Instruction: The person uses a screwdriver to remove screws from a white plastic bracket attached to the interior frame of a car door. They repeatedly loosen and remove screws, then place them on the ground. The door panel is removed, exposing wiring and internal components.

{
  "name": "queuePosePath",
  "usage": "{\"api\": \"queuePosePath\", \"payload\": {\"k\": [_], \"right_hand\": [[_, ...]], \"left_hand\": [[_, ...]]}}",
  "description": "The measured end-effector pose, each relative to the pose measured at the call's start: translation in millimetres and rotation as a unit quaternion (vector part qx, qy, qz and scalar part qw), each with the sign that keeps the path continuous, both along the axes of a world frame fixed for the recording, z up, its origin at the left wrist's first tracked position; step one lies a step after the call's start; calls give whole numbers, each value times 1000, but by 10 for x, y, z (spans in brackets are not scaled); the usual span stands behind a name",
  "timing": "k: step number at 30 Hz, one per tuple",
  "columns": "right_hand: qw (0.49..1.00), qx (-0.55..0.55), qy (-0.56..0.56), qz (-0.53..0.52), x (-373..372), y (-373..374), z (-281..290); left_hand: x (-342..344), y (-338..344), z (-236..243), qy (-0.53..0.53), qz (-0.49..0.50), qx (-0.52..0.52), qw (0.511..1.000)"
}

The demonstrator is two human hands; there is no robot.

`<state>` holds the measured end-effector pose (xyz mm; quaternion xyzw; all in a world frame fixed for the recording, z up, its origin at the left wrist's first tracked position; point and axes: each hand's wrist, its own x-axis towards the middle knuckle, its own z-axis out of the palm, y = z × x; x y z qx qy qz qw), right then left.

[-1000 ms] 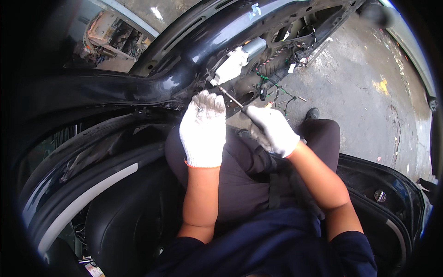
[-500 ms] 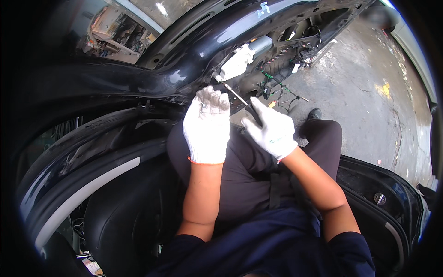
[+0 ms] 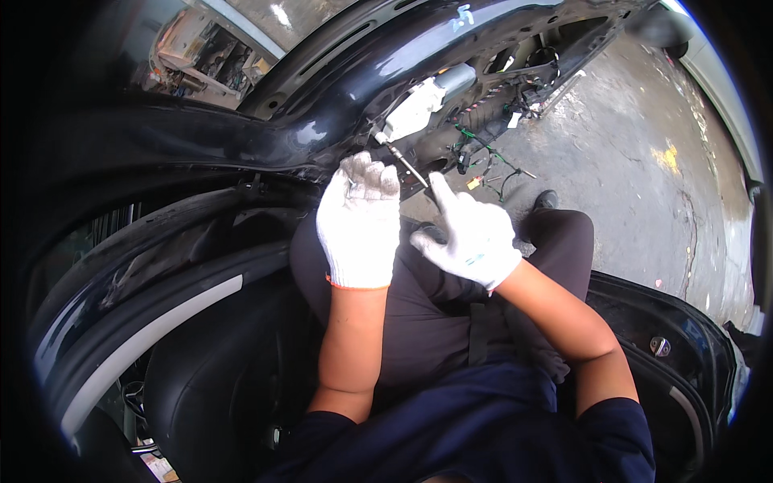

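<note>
My left hand (image 3: 360, 221), in a white glove with an orange cuff, is turned palm up with the fingers curled over. A small metal piece (image 3: 352, 184), screw-like but too small to be sure, lies at those fingers. My right hand (image 3: 471, 233), also gloved, is on a screwdriver-like tool whose handle is mostly hidden by the glove. Its index finger lies along the tool and the thumb stands apart. The thin metal shaft (image 3: 411, 167) slants up-left to the end of a white window motor housing (image 3: 411, 113) on the dark car door (image 3: 354, 97).
Loose wiring (image 3: 487, 145) with green strands and a yellow connector hangs from the door. Concrete floor (image 3: 620, 161) lies to the right. My legs (image 3: 435, 306) are under my hands, beside a black seat (image 3: 217, 354). A cluttered shelf (image 3: 201, 56) stands far left.
My right hand has turned on the tool, its thumb swinging out left and the index finger straightening along it. The left hand has barely shifted. The shaft stays at the motor.
</note>
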<state>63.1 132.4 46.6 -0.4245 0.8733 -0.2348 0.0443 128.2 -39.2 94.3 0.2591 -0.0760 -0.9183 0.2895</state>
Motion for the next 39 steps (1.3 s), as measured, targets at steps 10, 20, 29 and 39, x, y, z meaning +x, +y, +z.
{"api": "queuePosePath", "payload": {"k": [10, 20, 29, 39], "right_hand": [[987, -139, 80, 4, 36, -150, -258], [984, -159, 70, -50, 128, 6, -414], [981, -171, 75, -47, 110, -101, -393], [975, -212, 28, -57, 156, -136, -358]], "left_hand": [[6, -8, 14, 31, -28, -9, 999], [-7, 30, 24, 43, -48, -15, 998], [29, -12, -28, 47, -47, -38, 997], [37, 9, -29, 55, -57, -40, 996]]}}
